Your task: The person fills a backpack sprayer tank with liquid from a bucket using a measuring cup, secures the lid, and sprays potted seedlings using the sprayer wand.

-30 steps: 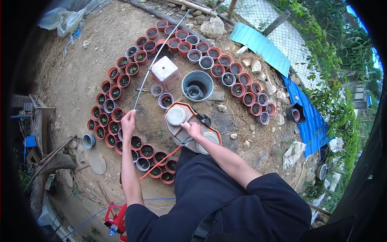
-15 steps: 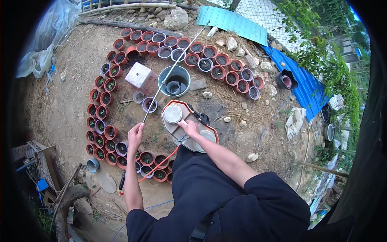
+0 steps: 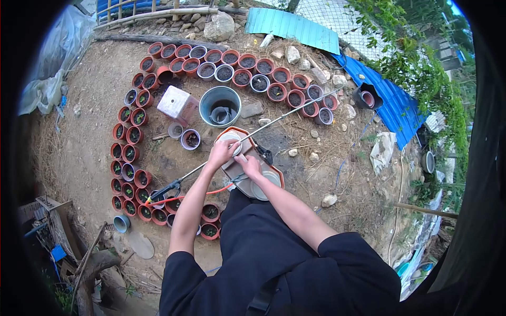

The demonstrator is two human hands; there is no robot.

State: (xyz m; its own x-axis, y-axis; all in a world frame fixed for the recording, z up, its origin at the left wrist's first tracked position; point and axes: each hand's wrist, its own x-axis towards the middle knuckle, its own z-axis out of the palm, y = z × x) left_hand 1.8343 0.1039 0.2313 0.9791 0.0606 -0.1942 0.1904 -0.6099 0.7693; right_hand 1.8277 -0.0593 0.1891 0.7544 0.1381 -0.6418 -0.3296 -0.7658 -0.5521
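Note:
My left hand (image 3: 222, 153) is closed around a long thin metal wand (image 3: 279, 118), over the left end of a sprayer tank. A black handle (image 3: 163, 191) with a yellow end and an orange hose is on the wand's lower left part. The wand's far tip reaches over the pots at the right. My right hand (image 3: 250, 165) is closed beside it, on top of the orange-rimmed sprayer tank (image 3: 230, 171); whatever its fingers grip is too small to make out. One round pale lid lies partly under my left hand, another round lid (image 3: 270, 179) under my right forearm.
Rows of red and purple pots (image 3: 134, 135) curve around the left and top. Inside the curve stand a large green bucket (image 3: 220, 106), a pinkish square stool (image 3: 176, 103) and a small pot (image 3: 190, 139). Stones and a blue corrugated sheet (image 3: 392, 100) are at the right.
The wand has swung from pointing up to pointing right. My left hand has moved right, close to my right hand at the tank. The wand's handle now shows. The view has shifted.

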